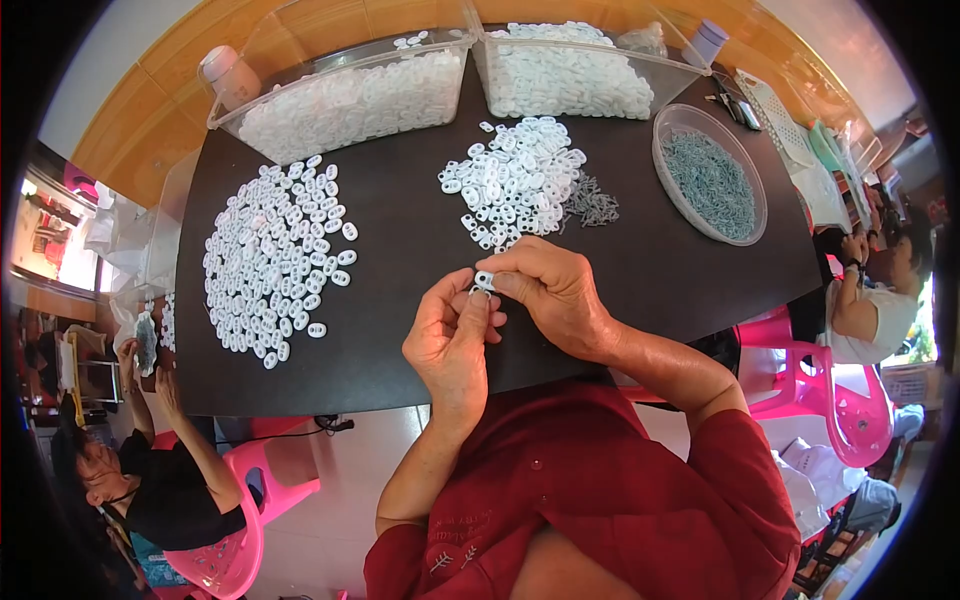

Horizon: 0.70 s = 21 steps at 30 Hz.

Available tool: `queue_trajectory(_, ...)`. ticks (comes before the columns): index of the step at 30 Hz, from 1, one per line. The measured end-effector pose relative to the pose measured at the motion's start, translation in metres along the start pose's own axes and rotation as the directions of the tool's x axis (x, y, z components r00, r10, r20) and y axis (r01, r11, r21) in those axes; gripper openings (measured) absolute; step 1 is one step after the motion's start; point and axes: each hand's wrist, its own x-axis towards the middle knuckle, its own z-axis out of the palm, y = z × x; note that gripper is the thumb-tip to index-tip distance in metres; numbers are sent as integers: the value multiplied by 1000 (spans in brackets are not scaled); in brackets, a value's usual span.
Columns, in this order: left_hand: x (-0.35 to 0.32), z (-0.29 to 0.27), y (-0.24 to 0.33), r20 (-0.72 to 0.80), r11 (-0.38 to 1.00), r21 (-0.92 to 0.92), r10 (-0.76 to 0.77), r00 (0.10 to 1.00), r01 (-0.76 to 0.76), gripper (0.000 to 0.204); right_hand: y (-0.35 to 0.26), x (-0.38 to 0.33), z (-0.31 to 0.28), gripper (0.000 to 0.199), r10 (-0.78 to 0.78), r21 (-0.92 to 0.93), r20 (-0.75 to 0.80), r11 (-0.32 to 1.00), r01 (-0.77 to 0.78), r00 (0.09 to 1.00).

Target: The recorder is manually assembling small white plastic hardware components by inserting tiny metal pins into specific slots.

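My left hand (pixel 452 335) and my right hand (pixel 552 288) meet over the near edge of the black table (pixel 400 240), both pinching one small white plastic piece (pixel 484 280) between their fingertips. Just beyond the hands lies a heap of the same white pieces (pixel 515 180) with a little cluster of grey metal parts (pixel 592 203) at its right side. A wide spread of white pieces (pixel 278 250) covers the table's left part.
Two clear bins of white pieces stand at the back, one left (pixel 345 95) and one right (pixel 565 70). A round clear dish of grey metal parts (pixel 710 185) sits at the right. Other people sit on pink chairs at lower left (pixel 150 480) and at right (pixel 875 300).
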Motion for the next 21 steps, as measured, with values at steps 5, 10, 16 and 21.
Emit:
queue_trajectory(5,0,-1,-2,19,1000,-15,19,1000,-19,23,-3,-1,3,15,40,-7,2,999,-40,999)
queue_trajectory(10,1,1,-3,12,998,-56,20,1000,-19,26,-1,-2,4,15,138,118,-14,984,-135,990)
queue_trajectory(16,5,2,-4,10,993,-103,51,999,-49,23,2,-3,2,23,-77,-50,45,996,79,996)
queue_trajectory(21,8,2,0,-31,989,-147,4,1000,-9,22,0,-4,4,37,-233,-194,5,954,230,972)
